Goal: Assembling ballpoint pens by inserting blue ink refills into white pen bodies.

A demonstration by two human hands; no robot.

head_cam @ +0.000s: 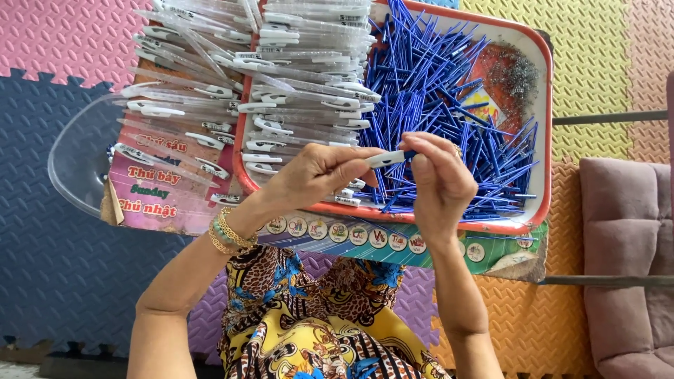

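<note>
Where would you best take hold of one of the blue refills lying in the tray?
Pinch a blue refill at mid-shaft, coming from above at the thin right edge of the heap, where single sticks lie apart on the tray. They are slim, straight and criss-crossed, so a loose one probably lifts without dragging others. The left hand and right hand already hold a pen piece.

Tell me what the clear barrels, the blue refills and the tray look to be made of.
Clear barrels: likely transparent plastic, glossy; you see through them, with white clips.
Blue refills: probably thin plastic tubes, smooth, uniformly blue.
Tray: possibly enamelled metal or plastic; white glossy face, red rim, a printed picture inside. Cannot tell which.
Left hand and right hand hold one white-and-blue pen piece.
</note>
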